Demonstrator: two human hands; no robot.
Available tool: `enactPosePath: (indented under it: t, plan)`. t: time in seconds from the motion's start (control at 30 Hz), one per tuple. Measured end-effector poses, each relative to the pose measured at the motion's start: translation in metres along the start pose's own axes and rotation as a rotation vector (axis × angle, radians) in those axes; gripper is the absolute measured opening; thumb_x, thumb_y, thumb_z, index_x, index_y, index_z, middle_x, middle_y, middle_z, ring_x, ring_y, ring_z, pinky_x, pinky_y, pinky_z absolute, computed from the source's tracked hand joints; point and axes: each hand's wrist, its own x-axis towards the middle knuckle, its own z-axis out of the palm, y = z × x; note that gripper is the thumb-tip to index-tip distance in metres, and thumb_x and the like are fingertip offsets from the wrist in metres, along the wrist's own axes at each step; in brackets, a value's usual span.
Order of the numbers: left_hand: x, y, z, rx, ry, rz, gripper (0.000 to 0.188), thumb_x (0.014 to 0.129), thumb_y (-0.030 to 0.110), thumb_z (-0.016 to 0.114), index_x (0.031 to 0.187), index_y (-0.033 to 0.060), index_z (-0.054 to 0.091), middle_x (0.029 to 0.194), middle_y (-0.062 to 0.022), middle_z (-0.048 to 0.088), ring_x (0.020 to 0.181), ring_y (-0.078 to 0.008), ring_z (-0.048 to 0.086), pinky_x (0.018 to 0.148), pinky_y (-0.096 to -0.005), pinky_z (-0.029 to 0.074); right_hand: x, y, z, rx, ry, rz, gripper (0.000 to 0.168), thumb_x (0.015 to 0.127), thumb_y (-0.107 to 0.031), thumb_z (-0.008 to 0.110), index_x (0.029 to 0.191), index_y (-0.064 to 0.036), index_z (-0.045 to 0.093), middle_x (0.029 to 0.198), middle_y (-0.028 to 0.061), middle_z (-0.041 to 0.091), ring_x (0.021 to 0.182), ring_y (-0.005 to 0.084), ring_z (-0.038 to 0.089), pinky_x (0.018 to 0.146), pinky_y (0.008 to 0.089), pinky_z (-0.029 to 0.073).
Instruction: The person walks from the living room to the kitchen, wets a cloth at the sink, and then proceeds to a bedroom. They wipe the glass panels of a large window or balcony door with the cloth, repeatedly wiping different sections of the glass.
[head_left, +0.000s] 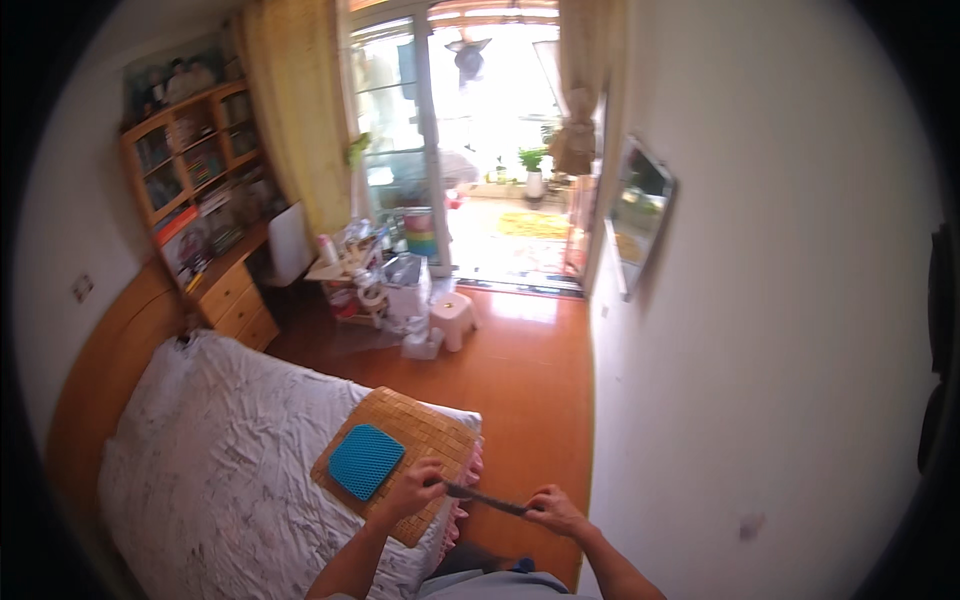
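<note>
Between my two hands a narrow dark strip (487, 500), perhaps a strap or folded cloth, is stretched over the bed's edge and the floor. My left hand (414, 487) grips its left end, above the bamboo tile mat (431, 435). Its right end is in my right hand (556, 511), out over the wooden floor near the wall. A blue honeycomb gel cushion (365, 461) lies flat on the mat, just left of my left hand. Under the mat is a bed with a wrinkled white patterned sheet (232, 442). The strip's ends are hidden by my fingers.
A pale plastic stool (453, 321) stands on the floor (525, 375) beside plastic bags (421, 341) and a cluttered small table (322, 271). A desk with bookcase (232, 300) is at the back left. A flat screen or mirror (641, 214) hangs on the right wall (750, 337).
</note>
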Motion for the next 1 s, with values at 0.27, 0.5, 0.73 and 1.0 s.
enactPosePath:
  t: [0.27, 0.5, 0.73, 1.0]
  plan:
    - [0.189, -0.063, -0.021, -0.901, 0.263, -0.502, 0.018, 0.082, 0.014, 0.065, 0.092, -0.0016, 0.062, 0.08, -0.0056, 0.062, 0.072, -0.0128, 0.059, 0.066, -0.0245, 0.049, 0.22, -0.032, -0.108, 0.568, 0.048, 0.063, 0.021, 0.086, -0.021, 0.061, 0.092, -0.001, 0.059, 0.077, 0.0005, 0.056, 0.072, 0.0091, 0.052, 0.064, 0.0233, 0.042]
    - [0.391, -0.1, -0.044, -1.174, 0.143, -0.493, 0.015, 0.085, 0.013, 0.064, 0.092, 0.0012, 0.06, 0.082, -0.0055, 0.062, 0.071, -0.0129, 0.061, 0.065, -0.0254, 0.051, 0.377, -0.033, -0.224, 1.148, 0.018, 0.085, 0.025, 0.091, -0.024, 0.055, 0.104, -0.002, 0.059, 0.097, 0.0088, 0.062, 0.086, 0.0157, 0.06, 0.077, 0.03, 0.049]
    - [0.584, -0.146, -0.025, -1.037, 0.218, -0.461, 0.016, 0.084, 0.013, 0.065, 0.092, -0.0002, 0.06, 0.081, -0.0045, 0.062, 0.071, -0.0106, 0.059, 0.064, -0.0232, 0.049, 0.56, 0.081, -0.228, 1.636, -0.175, -0.09, 0.032, 0.092, -0.025, 0.051, 0.117, -0.006, 0.056, 0.116, 0.0089, 0.06, 0.106, 0.0228, 0.056, 0.096, 0.0378, 0.043]
    - [0.72, -0.227, -0.021, -0.447, 0.516, -0.419, 0.032, 0.084, 0.018, 0.066, 0.11, 0.0023, 0.058, 0.096, -0.0038, 0.062, 0.084, -0.0106, 0.058, 0.074, -0.0234, 0.047, 0.734, 0.064, -0.319, 1.6, -0.251, -0.074, 0.031, 0.089, -0.022, 0.056, 0.117, -0.006, 0.055, 0.114, 0.0071, 0.059, 0.103, 0.0198, 0.058, 0.089, 0.0342, 0.047]
